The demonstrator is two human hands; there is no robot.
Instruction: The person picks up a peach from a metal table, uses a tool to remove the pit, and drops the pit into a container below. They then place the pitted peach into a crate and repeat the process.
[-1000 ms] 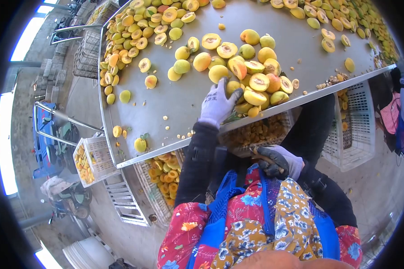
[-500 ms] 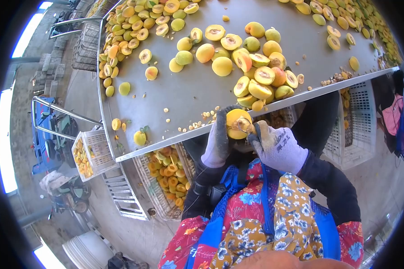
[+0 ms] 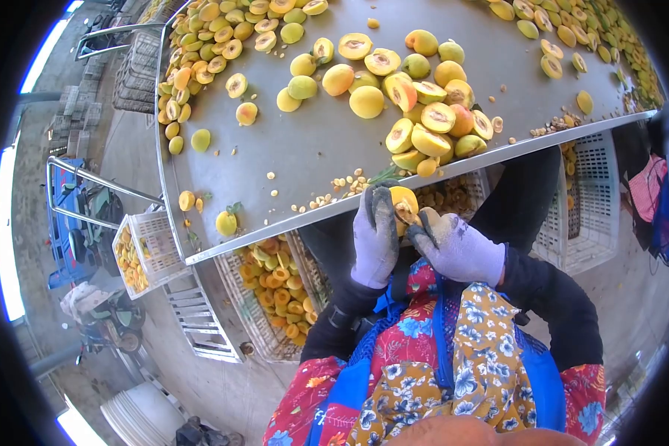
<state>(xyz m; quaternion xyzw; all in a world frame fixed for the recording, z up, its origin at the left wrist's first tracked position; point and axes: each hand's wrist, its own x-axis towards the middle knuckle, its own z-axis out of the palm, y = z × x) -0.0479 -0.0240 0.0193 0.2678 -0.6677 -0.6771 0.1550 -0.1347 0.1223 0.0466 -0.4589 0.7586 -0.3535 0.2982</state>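
My left hand point(image 3: 376, 236), in a grey-palmed lilac glove, is closed on a halved apricot point(image 3: 404, 199) just off the table's near edge. The cut face of the fruit shows a brown hollow. My right hand point(image 3: 459, 244), gloved alike, has its fingers pinched at the fruit's right side; whatever they grip is too small or hidden to make out. Beyond my hands, a heap of cut and whole apricots point(image 3: 431, 119) lies on the metal table point(image 3: 290, 156). Loose pits point(image 3: 322, 201) are scattered along its edge.
Under the table stands a crate of apricot halves point(image 3: 279, 293). Another white crate point(image 3: 156, 245) hangs at the left corner, and a white crate point(image 3: 591, 201) stands right. More apricots point(image 3: 223, 30) line the table's far left. A metal rail point(image 3: 100, 178) juts out left.
My left hand has turned, its fingers now more upright around the apricot half. The right hand has shifted slightly left and down. The view has moved a little.
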